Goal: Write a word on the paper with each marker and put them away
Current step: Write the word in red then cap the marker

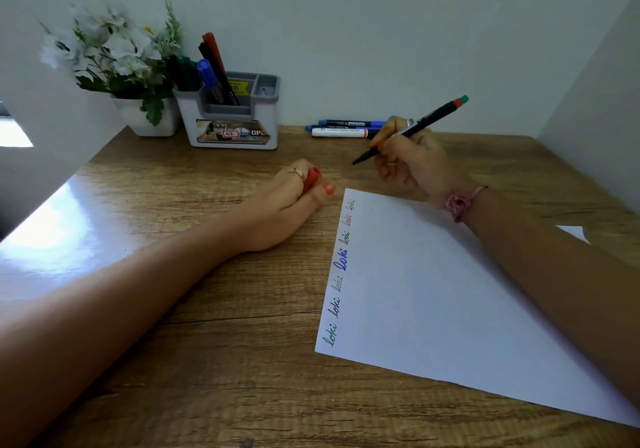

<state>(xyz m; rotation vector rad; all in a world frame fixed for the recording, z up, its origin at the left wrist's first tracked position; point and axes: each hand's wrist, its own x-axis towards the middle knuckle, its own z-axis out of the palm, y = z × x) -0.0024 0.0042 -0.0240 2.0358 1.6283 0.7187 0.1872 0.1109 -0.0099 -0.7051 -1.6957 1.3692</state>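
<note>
Black plastic forms the barrel of the marker (408, 131) that is gripped in the right hand (410, 163), fingers and thumb curled round its middle; its uncapped tip is held above the desk, just beyond the far corner of the paper (450, 309), and its rear end — banded red and green — is tilted up and to the right. A red cap (310, 181) is held in the left hand (287, 202), pinched between curled fingers, so that only its rounded end is seen. The left hand is rested on the wooden desk (207, 361), just left of the paper.

Along the paper's left edge a row of small handwritten words is laid out in green, black, blue and red; the faintest ones are hard to read. The sheet's near right corner is cut off by the frame, and part of its right side is covered by the right forearm.

Behind the right hand three markers (343, 128) are laid together on the desk, their right ends hidden by the fingers. Further left, several markers are stood in a grey pen holder (232, 125) — its label is only partly legible — beside a white pot of artificial flowers (114, 56).
</note>
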